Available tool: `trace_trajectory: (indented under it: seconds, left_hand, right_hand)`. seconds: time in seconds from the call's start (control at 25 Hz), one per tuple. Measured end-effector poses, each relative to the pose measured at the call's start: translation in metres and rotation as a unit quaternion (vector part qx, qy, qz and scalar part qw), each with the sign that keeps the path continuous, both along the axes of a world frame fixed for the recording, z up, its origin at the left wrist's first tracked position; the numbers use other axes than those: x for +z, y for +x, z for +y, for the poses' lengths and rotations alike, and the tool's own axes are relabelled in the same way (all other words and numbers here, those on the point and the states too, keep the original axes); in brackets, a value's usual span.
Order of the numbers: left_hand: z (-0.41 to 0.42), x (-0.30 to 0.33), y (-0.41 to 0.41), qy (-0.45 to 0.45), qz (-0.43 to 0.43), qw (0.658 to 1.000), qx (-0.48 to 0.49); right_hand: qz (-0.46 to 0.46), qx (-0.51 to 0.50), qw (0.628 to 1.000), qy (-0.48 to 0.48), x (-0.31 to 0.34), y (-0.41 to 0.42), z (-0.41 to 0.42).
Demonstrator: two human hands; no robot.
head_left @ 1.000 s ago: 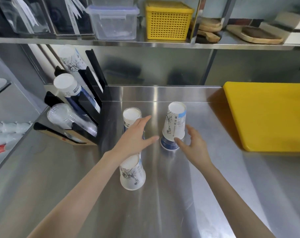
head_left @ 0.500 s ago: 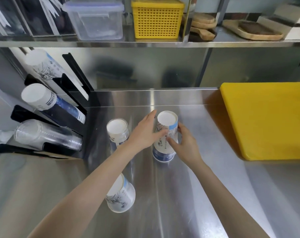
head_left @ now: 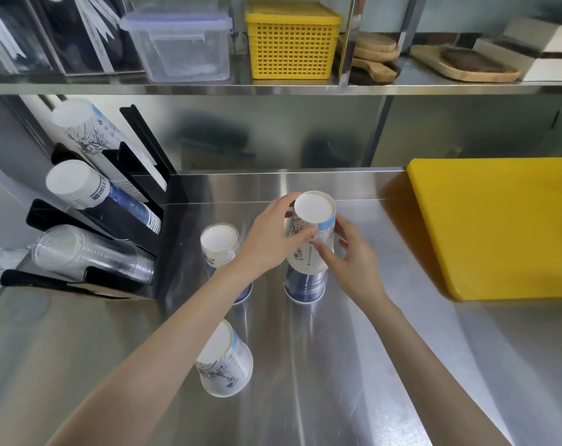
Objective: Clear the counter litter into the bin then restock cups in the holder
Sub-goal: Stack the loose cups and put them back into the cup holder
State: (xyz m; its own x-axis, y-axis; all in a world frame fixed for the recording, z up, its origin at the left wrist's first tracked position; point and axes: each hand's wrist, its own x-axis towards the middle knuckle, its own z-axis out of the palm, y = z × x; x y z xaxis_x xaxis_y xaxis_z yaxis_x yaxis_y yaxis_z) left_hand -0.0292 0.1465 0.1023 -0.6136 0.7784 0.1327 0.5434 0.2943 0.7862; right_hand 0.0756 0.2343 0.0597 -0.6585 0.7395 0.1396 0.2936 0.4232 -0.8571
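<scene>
An upside-down white paper cup (head_left: 313, 226) with a line drawing sits on top of a blue paper cup (head_left: 304, 284) on the steel counter (head_left: 353, 365). My left hand (head_left: 270, 239) grips the white cup from the left and my right hand (head_left: 352, 262) holds it from the right. A second inverted cup stack (head_left: 220, 244) stands to the left, partly hidden by my left forearm. A third inverted white cup (head_left: 225, 365) stands nearer me. The black cup holder (head_left: 138, 194) at the left carries slanted stacks of paper cups (head_left: 77, 185) and clear plastic cups (head_left: 80, 252).
A yellow cutting board (head_left: 498, 226) lies on the counter at the right. The shelf above carries a clear lidded box (head_left: 183, 46), a yellow basket (head_left: 290, 43) and wooden boards (head_left: 466, 64).
Both hands closed in on the white cup from either side and now grip it. The view has shifted closer to the counter.
</scene>
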Motion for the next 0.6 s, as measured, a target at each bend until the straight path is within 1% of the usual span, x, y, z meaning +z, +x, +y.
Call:
trace_trajectory:
  seconds: [0.16,0.36,0.48,0.6]
  left_hand:
    - [-0.003,0.01,0.003,0.02,0.019,1.0,-0.002]
    - [-0.025,0.038,0.011,0.097,0.028,0.995,-0.016]
    - [-0.053,0.05,0.014,0.115,0.029,0.993,-0.004]
    - [-0.093,0.051,0.019,0.132,0.024,0.991,0.012]
  right_hand:
    - [0.018,-0.004,1.0,0.011,0.014,0.005,-0.005]
    - [0.048,-0.001,0.998,0.048,0.044,0.011,-0.022]
    - [0.057,0.034,0.996,0.06,0.058,0.017,-0.043]
    - [0.057,0.096,0.992,0.054,0.065,0.024,-0.072]
